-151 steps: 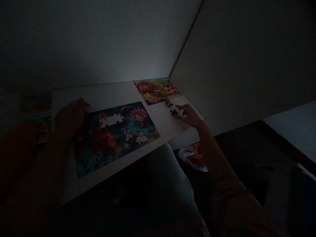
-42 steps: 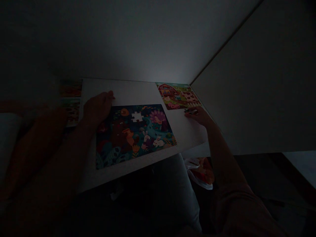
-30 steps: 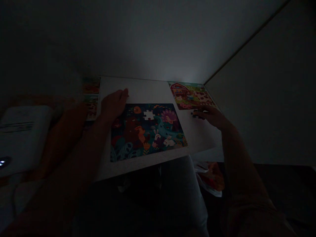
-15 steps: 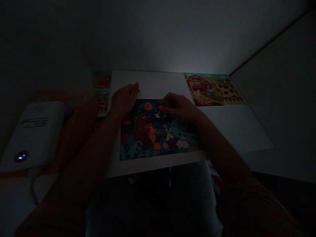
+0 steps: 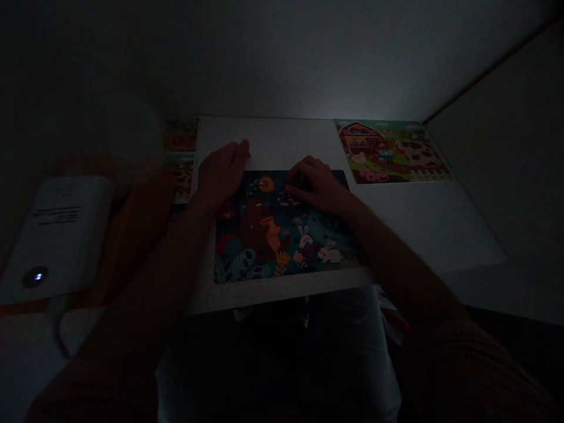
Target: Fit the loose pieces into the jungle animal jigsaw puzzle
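From here my right hand [image 5: 316, 188] has moved off the bare right part of the white surface [image 5: 409, 229], where it sat beside the farm-scene picture [image 5: 390, 153] in the earlier frames. It is now over the upper middle of the jigsaw puzzle [image 5: 282, 252]. The white gap in the puzzle, plain earlier, is now mostly hidden under those fingers [image 5: 293, 188], and only small pale patches show. The view has also swung, so the puzzle sits nearer the middle of the frame and looks squarer.

The puzzle lies flat on the surface, its long axis running left to right, with the rabbits at lower right. My right hand is curled narrow, fingertips down; I cannot tell whether it holds a piece. My left hand [image 5: 222, 173] rests open on the puzzle's upper left edge, holding nothing I can see.

At upper left are two small picture cards [image 5: 181, 155]. At far left, a white pad [image 5: 61, 235] has dark lines of print too dim to read.
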Demonstrator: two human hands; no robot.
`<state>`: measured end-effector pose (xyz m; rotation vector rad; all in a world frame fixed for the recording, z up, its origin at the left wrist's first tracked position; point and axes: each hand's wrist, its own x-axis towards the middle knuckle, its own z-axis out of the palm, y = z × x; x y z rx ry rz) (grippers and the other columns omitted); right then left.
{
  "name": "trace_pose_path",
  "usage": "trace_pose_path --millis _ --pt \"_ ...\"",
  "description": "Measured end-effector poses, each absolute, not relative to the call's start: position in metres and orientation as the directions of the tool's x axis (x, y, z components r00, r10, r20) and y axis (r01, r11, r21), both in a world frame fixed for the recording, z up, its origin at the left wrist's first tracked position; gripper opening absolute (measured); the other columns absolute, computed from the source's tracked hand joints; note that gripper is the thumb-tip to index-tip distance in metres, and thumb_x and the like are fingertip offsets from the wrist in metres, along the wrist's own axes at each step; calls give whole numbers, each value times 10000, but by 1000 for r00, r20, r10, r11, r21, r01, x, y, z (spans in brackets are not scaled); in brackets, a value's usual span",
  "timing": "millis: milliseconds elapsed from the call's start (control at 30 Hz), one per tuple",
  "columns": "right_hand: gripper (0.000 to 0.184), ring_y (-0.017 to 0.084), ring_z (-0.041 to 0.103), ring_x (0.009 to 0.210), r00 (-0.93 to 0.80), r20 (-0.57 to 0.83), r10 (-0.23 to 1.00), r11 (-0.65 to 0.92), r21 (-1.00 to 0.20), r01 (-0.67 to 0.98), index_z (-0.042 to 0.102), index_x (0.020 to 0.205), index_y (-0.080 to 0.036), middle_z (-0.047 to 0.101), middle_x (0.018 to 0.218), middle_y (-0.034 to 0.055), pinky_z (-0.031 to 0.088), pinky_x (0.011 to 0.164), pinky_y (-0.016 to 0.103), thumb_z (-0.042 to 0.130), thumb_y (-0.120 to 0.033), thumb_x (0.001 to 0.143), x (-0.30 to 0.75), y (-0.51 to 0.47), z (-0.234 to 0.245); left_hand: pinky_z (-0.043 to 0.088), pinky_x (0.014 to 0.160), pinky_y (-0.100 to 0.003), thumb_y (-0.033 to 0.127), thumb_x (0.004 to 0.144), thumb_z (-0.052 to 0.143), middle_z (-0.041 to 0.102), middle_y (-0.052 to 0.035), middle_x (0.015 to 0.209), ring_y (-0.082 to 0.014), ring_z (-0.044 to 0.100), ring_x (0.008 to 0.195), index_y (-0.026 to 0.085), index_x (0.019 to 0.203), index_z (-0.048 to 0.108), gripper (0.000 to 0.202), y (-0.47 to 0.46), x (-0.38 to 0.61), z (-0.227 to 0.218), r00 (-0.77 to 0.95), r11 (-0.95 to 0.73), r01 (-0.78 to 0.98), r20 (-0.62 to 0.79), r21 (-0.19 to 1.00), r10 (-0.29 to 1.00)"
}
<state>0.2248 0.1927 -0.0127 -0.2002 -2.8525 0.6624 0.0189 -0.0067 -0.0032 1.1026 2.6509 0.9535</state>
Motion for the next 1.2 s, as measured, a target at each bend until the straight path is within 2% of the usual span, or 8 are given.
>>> trace_pose_path --millis 200,433,633,767,1000,1100,1200 --pt "397 429 640 1315 -969 160 186 904 -414 105 734 1246 -250 680 1377 167 482 1202 704 702 -619 1104 229 193 -15 537 1062 -444 631 1212 291 809 -121 1166 -341 738 1225 242 1241 818 655 -7 18 -5 -722 523 606 140 599 677" --pt "479 449 638 1348 -970 146 193 898 -424 115 719 1318 -266 666 1433 172 484 1208 705 732 -679 1075 231 192 -12 534 1064 -426 653 1208 290 808 -111 1143 -336 730 1250 268 1247 808 646 -8 17 -5 -719 529 611 133 589 682" --pt "590 469 612 1384 -965 137 226 897 -416 151 688 1395 -272 623 1506 176 470 1219 724 789 -715 1019 230 195 -14 530 1088 -439 605 1219 297 817 -122 1173 -337 763 1210 226 1220 812 640 -7 20 -4 -718 519 615 148 594 681" --pt "640 497 594 1413 -962 117 248 895 -408 181 670 1424 -270 603 1527 191 452 1223 738 806 -729 999 229 196 -16 526 1071 -427 619 1215 308 821 -108 1202 -333 752 1212 255 1227 809 620 -7 19 -4 -728 537 600 125 593 675" --pt "557 511 586 1412 -948 182 262 901 -398 172 684 1366 -276 629 1494 206 456 1200 763 726 -733 1050 229 199 -21 524 1019 -416 615 1219 314 819 -108 1170 -317 750 1161 252 1205 807 612 -6 16 -5 -724 531 605 132 593 677" --pt "521 494 607 1377 -947 175 269 910 -368 191 701 1348 -278 637 1477 204 479 1174 743 754 -695 1039 227 199 -25 522 1001 -409 605 1215 333 814 -99 1134 -308 745 1140 262 1194 793 574 -6 14 -7 -719 530 605 122 594 684" --pt "528 493 610 1376 -933 192 305 911 -344 227 715 1361 -285 646 1473 201 499 1140 722 794 -675 1014 225 195 -26 526 988 -408 553 1202 362 804 -112 1125 -295 743 1105 242 1159 772 516 -9 14 -6 -704 484 632 188 605 685"
